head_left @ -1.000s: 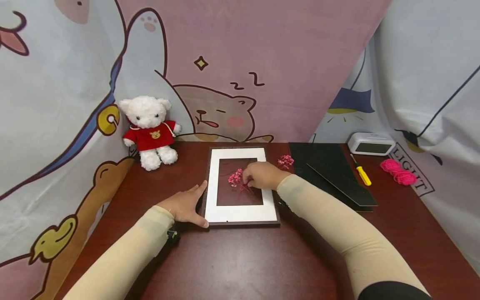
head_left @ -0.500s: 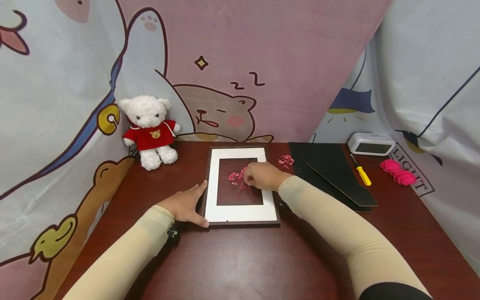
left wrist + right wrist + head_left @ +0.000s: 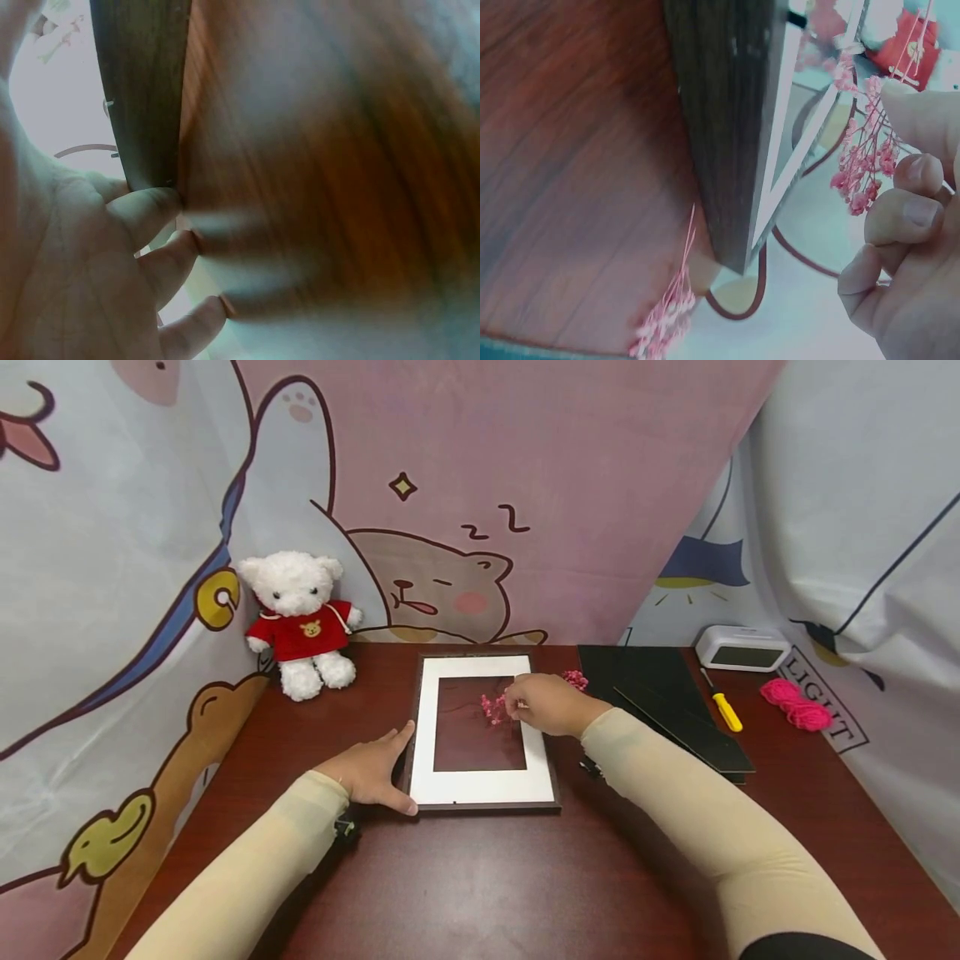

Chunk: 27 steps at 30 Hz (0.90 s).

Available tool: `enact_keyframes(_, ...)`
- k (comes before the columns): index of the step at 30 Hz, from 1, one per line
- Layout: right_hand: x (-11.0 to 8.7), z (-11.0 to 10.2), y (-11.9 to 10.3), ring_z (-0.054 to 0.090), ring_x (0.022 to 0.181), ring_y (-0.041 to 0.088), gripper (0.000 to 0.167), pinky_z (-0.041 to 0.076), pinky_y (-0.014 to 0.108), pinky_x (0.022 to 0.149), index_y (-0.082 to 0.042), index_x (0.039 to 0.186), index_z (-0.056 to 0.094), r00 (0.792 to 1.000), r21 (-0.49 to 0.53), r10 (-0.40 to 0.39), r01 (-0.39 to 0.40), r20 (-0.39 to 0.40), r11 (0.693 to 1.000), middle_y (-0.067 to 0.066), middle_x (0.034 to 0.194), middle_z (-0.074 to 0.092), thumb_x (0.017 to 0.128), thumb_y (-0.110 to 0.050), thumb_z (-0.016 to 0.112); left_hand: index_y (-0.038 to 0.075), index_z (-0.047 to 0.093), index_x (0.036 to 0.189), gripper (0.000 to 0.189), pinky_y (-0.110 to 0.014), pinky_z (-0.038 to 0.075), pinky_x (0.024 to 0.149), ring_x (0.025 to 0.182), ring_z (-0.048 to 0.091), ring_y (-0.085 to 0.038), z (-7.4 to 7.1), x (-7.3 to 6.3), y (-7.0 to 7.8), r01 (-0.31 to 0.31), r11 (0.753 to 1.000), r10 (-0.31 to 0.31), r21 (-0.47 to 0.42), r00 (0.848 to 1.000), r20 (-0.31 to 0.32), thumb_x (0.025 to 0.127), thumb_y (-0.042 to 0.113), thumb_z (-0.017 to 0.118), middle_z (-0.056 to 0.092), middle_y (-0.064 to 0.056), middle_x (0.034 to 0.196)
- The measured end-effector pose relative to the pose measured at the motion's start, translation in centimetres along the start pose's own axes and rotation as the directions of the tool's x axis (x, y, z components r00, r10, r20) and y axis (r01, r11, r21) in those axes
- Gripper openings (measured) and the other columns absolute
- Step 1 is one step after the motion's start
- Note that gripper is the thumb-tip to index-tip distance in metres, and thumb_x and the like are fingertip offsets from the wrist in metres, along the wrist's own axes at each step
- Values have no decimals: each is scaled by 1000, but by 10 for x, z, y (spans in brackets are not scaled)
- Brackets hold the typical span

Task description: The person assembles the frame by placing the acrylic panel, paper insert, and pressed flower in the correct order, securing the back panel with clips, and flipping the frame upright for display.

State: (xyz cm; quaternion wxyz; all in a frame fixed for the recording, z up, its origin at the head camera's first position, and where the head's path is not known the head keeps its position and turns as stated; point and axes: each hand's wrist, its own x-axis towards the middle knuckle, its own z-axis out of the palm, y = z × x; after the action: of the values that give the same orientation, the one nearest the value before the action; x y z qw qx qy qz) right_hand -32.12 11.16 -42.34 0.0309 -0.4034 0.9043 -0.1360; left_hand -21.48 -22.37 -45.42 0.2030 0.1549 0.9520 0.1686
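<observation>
A picture frame [image 3: 483, 807] with a dark rim and a white mat lies flat on the table. My left hand [image 3: 371, 770] rests at its lower left corner, thumb and fingers spread along the edge. In the left wrist view, the fingertips of this hand [image 3: 90, 247] stand on the wood beside the frame's dark side [image 3: 142, 90]. Over the right part of the mat's window, my right hand [image 3: 553, 703] pinches a sprig of small pink dried flowers [image 3: 864, 169] between thumb and fingers. Its blossoms [image 3: 492, 708] overlap the window. A second pink sprig [image 3: 575, 679] lies right of the frame, partly covered by the right hand.
Dark backing boards [image 3: 637, 668] lie overlapping on the right, partly behind the right forearm. Beyond them are a yellow-handled screwdriver [image 3: 726, 710], pink yarn [image 3: 797, 703] and a white digital clock [image 3: 742, 647]. A white teddy bear [image 3: 298, 627] in red sits at the back left.
My right hand has shifted right, and the pink sprig has moved with it from mid-window toward the frame's right side. The left hand and the frame have stayed in place.
</observation>
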Motion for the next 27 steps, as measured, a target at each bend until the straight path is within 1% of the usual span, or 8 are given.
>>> enact_keyframes(3, -8, -5, 6, 62, 87, 14, 7, 56, 35, 80, -14, 94, 75, 1000, 6, 0, 0, -22, 1000, -3, 96, 67, 97, -8, 76, 10, 7, 171, 146, -61, 38, 119, 150, 39, -51, 0, 0, 0, 4, 1000, -4, -1, 1000, 1, 65, 64, 91, 26, -30, 169)
enact_keyframes(7, -18, -13, 15, 60, 85, 13, 11, 55, 36, 80, -16, 92, 74, 998, -15, -1, 0, -69, 1000, -3, 92, 65, 95, -6, 77, 10, 8, 171, 146, -61, 39, 118, 149, 40, -51, 1, 0, 0, 7, 1000, -7, -1, 1000, -2, 64, 65, 91, 27, -30, 169)
enact_keyframes(10, -26, -18, 22, 58, 82, 14, 11, 54, 37, 78, -17, 91, 73, 996, -26, 21, -24, -82, 999, -3, 89, 63, 95, -8, 78, 10, 7, 171, 147, -61, 39, 118, 149, 40, -51, 1, 1, -1, 9, 1000, -9, -2, 1000, 0, 64, 65, 91, 26, -29, 169)
enact_keyframes(15, -40, -26, 36, 57, 82, 16, 12, 54, 37, 80, -19, 89, 72, 992, -34, 102, -105, -76, 994, -3, 91, 63, 95, -11, 79, 11, 6, 171, 147, -62, 39, 117, 149, 40, -52, 1, 2, -1, 13, 1000, -13, 0, 1000, 8, 65, 67, 91, 25, -29, 170)
enact_keyframes(20, -54, -32, 48, 58, 83, 17, 12, 54, 40, 81, -17, 89, 72, 985, -40, 155, -158, -79, 987, -1, 92, 64, 95, -8, 78, 12, 6, 171, 146, -62, 39, 117, 149, 40, -50, 0, 2, 0, 12, 1000, -12, 3, 1000, 10, 65, 67, 90, 25, -29, 170)
enact_keyframes(24, -62, -29, 58, 59, 82, 17, 9, 54, 42, 81, -16, 91, 73, 978, -53, 198, -202, -63, 978, -1, 92, 64, 96, -10, 77, 11, 6, 171, 147, -60, 40, 117, 149, 41, -50, -1, 2, 1, 11, 1000, -11, 4, 1000, 14, 65, 67, 90, 25, -30, 169)
enact_keyframes(27, -66, -24, 66, 58, 81, 16, 9, 54, 41, 80, -16, 91, 72, 973, -47, 226, -228, -45, 973, -1, 91, 63, 96, -10, 76, 11, 6, 171, 146, -60, 40, 117, 149, 41, -50, -1, 1, 1, 12, 1000, -12, 1, 1000, 16, 65, 67, 90, 25, -29, 170)
